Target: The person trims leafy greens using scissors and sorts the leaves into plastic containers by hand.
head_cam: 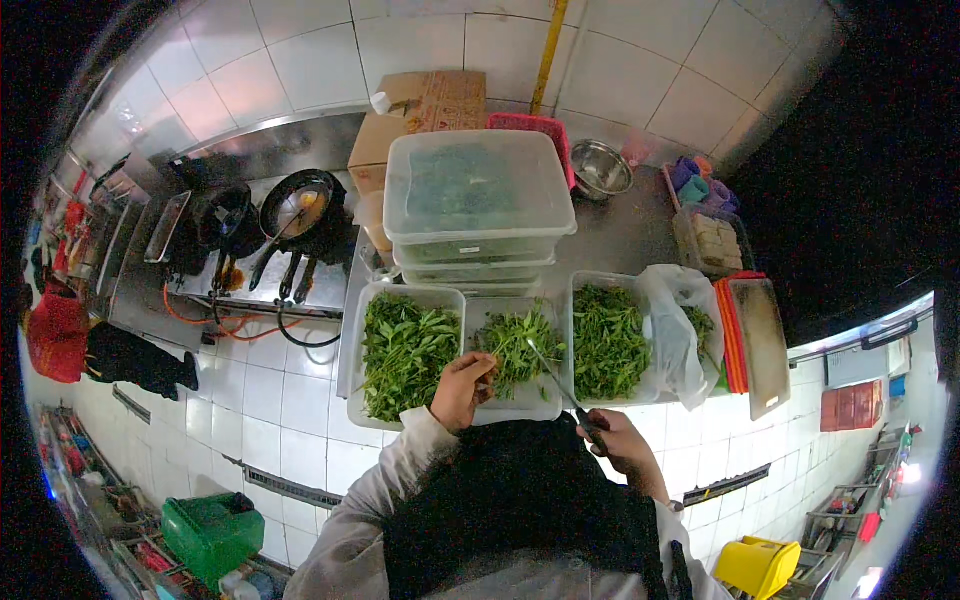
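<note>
My left hand pinches the stems of a bunch of leafy green herbs above a clear plastic tub in front of me. A dark-handled knife is gripped in my right hand, its blade slanting up and left so that the tip lies over the herbs; whether it touches them I cannot tell. Left of this tub stands another plastic tub full of leafy greens. To the right, a further tub holds more greens, beside a translucent plastic bag partly covering some greens.
Stacked lidded plastic containers stand behind the tubs, near a cardboard box, a pink basket and a steel bowl. Pans sit on the stove at left. A container of pale blocks is at right.
</note>
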Motion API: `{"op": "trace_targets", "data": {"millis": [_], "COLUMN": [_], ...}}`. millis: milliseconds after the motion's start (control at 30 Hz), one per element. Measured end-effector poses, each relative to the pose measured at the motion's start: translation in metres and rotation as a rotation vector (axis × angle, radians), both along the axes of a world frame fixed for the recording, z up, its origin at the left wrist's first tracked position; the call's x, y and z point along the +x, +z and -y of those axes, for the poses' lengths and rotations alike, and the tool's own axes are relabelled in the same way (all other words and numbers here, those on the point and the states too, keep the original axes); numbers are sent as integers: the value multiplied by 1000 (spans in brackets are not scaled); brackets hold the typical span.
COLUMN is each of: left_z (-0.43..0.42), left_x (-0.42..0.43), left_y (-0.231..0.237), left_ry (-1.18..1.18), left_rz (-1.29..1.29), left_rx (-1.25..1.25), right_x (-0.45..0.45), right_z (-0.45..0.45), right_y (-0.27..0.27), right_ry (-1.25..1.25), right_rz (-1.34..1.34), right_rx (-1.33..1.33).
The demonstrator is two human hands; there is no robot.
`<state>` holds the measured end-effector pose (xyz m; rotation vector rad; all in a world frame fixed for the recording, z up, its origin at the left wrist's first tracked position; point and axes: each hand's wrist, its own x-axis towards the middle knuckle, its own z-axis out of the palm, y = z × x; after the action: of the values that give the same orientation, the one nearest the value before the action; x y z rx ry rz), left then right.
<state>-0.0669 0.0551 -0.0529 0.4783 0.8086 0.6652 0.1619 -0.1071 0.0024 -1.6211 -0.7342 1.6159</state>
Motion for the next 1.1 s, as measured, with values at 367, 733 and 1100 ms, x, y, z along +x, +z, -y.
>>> {"op": "trace_targets", "data": {"millis": [367, 733, 1100], "left_z": [2, 10, 9], "left_x": [22, 61, 91], "left_y": [-9, -1, 3], "left_ry": [-1, -192, -452], "left_rz": [-122, -179, -100], "left_rx": [266, 555, 795], "right_x": [-2, 3, 29], "right_z": [8, 24, 51], "right_y": [16, 26, 15], "right_ry": [243, -15, -230], "right_rz": [171, 92, -36], "right_rx": [6, 15, -132]}}
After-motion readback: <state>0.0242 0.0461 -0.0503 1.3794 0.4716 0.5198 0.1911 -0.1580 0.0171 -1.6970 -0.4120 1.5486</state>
